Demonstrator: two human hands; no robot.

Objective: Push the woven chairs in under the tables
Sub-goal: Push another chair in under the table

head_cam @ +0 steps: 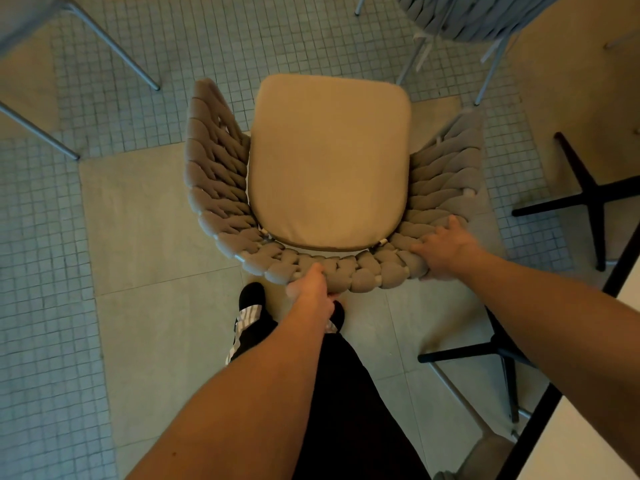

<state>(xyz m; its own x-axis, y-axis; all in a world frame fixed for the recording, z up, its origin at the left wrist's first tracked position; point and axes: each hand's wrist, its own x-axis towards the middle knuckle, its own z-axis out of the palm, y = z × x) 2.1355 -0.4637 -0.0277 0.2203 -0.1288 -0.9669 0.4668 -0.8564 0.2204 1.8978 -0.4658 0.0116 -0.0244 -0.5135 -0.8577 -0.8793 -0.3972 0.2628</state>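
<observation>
Both hands hold the curved woven backrest: the left hand grips its rim, the right hand curls over it. The woven chair, standing on the tiled floor, has its tan seat cushion pointing far, away from the person.

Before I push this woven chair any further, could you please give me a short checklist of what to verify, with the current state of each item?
1. Left hand grips the rear of the woven backrest: ok.
2. Right hand holds the backrest's right curve: ok.
3. Seat cushion lies flat, with nothing on it: ok.
4. Floor ahead of the chair is open tile, but a second woven chair and its metal legs stand at the far right: cannot tell if they block the way.
5. Black table base stands off to the right, apart from the chair: ok.
6. Target table is in view ahead: cannot tell.
</observation>
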